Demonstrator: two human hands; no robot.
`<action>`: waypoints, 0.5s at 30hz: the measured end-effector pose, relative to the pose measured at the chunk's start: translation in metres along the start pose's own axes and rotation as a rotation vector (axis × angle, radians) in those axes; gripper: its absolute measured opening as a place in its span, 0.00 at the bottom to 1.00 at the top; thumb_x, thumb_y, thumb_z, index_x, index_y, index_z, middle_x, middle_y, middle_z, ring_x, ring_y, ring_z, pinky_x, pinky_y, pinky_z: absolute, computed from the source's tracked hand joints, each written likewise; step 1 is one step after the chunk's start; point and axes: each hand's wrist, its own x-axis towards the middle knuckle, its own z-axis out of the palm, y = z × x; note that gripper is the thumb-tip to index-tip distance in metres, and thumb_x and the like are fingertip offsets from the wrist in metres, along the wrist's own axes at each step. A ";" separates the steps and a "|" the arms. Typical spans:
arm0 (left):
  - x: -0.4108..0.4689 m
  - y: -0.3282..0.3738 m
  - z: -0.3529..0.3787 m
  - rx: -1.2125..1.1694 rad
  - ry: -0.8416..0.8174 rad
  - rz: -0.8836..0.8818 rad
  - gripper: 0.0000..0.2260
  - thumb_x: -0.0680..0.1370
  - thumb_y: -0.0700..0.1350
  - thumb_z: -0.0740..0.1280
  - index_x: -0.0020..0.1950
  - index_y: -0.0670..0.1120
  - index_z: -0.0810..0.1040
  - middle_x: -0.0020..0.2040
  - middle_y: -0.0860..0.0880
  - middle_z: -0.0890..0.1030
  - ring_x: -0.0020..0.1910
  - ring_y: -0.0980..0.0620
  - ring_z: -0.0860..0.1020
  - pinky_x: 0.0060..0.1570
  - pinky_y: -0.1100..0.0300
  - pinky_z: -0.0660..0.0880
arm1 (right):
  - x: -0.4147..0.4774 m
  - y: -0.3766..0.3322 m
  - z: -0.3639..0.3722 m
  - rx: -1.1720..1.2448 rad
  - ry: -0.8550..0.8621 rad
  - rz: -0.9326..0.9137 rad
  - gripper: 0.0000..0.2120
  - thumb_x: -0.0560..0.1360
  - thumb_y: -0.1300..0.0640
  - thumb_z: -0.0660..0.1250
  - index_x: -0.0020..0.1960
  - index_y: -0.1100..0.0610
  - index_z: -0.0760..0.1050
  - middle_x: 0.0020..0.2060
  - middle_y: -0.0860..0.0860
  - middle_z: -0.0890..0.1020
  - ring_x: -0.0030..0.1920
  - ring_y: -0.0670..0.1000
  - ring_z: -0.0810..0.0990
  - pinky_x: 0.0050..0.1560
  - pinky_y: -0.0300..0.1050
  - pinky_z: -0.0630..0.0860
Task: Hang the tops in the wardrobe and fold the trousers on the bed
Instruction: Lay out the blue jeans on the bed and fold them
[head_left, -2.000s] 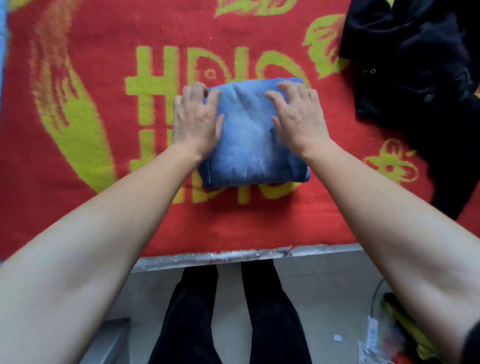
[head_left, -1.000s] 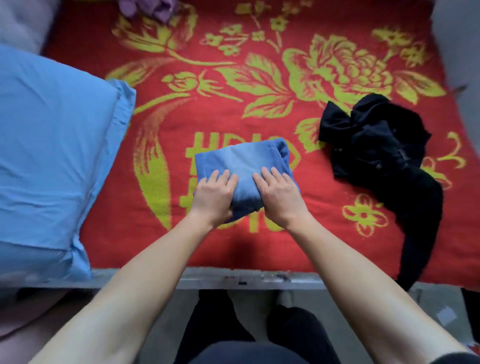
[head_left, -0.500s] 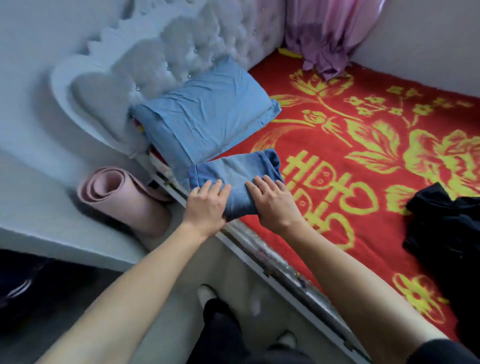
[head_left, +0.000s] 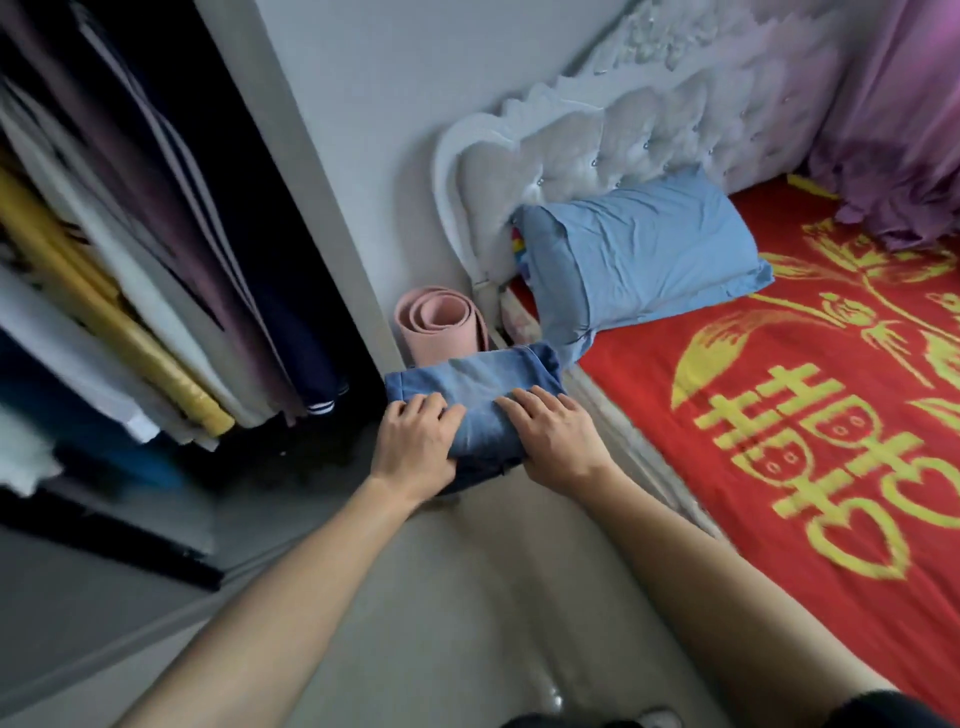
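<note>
The folded trousers, a compact bundle of light-blue denim, are held up off the floor in both hands, in the gap between the open wardrobe on the left and the bed on the right. The left hand grips the bundle's near left corner and the right hand its near right corner. On each, the fingers lie curled over the top of the denim; the thumbs are hidden and are probably tucked underneath. Both forearms reach forward from the near edge of the view. Just beyond the trousers a pink rolled mat stands on end against the wardrobe's side panel. Inside the wardrobe hang clothes in white, yellow, purple and navy, blurred. On the bed a red blanket with yellow patterns covers the surface, and a blue pillow leans against a white tufted headboard at its far left end. Purple fabric hangs in the far right corner.
</note>
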 end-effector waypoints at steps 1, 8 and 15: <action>-0.021 -0.022 0.003 -0.009 -0.001 -0.022 0.22 0.58 0.44 0.72 0.52 0.46 0.81 0.42 0.46 0.79 0.40 0.42 0.79 0.37 0.52 0.72 | 0.007 -0.028 0.006 -0.005 -0.025 -0.014 0.31 0.62 0.57 0.73 0.66 0.55 0.74 0.57 0.52 0.80 0.53 0.57 0.80 0.46 0.53 0.78; -0.161 -0.167 0.039 -0.085 -0.154 -0.139 0.23 0.55 0.45 0.75 0.50 0.47 0.82 0.40 0.47 0.79 0.38 0.42 0.79 0.35 0.52 0.73 | 0.043 -0.220 0.052 0.056 -0.216 -0.055 0.31 0.61 0.51 0.78 0.63 0.52 0.76 0.54 0.49 0.82 0.52 0.55 0.82 0.47 0.51 0.80; -0.219 -0.241 0.078 -0.163 -0.258 -0.147 0.22 0.56 0.46 0.76 0.49 0.48 0.81 0.41 0.48 0.79 0.38 0.44 0.79 0.35 0.53 0.74 | 0.066 -0.307 0.095 0.044 -0.356 -0.064 0.32 0.64 0.48 0.77 0.66 0.50 0.73 0.58 0.48 0.81 0.56 0.53 0.81 0.52 0.51 0.79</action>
